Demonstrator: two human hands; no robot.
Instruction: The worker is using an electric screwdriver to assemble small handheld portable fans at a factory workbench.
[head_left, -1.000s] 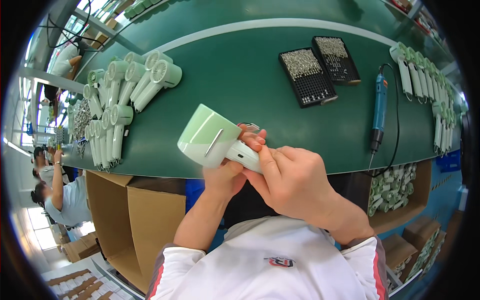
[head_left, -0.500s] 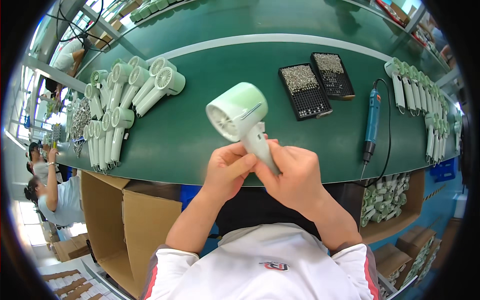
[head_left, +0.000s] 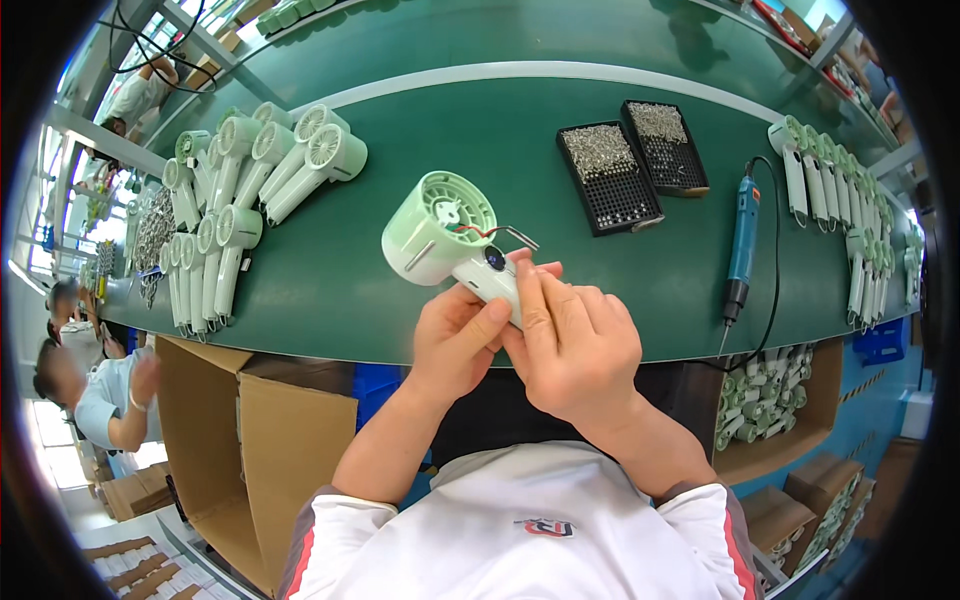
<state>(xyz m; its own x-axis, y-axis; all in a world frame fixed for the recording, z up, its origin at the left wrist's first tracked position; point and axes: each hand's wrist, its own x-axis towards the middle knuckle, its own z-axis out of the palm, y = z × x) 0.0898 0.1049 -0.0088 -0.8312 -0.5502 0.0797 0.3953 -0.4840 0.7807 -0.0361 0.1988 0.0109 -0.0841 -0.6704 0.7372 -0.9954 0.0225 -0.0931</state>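
A handheld fan (head_left: 425,240) with a pale green round head and a white handle is tilted above the green bench, its head up and to the left. Its open end faces up, showing ribs inside, a red wire and a bent metal piece that sticks out toward the right. A dark round spot sits on the upper handle. My left hand (head_left: 455,340) is closed round the handle, thumb on top. Over the handle's lower end, my right hand (head_left: 580,345) grips with its fingers and hides that part.
Similar fans (head_left: 230,180) lie grouped at left, more fans (head_left: 850,200) at right. Two black trays (head_left: 615,200) of small metal screws lie at the back right. A blue electric screwdriver (head_left: 743,235) with a black cord lies nearer. Open cardboard boxes (head_left: 300,430) stand below the bench.
The fan has been turned over in my hands, so its open end with the red wire now faces up. Its head has shifted slightly left. At far left, a person has lowered an arm.
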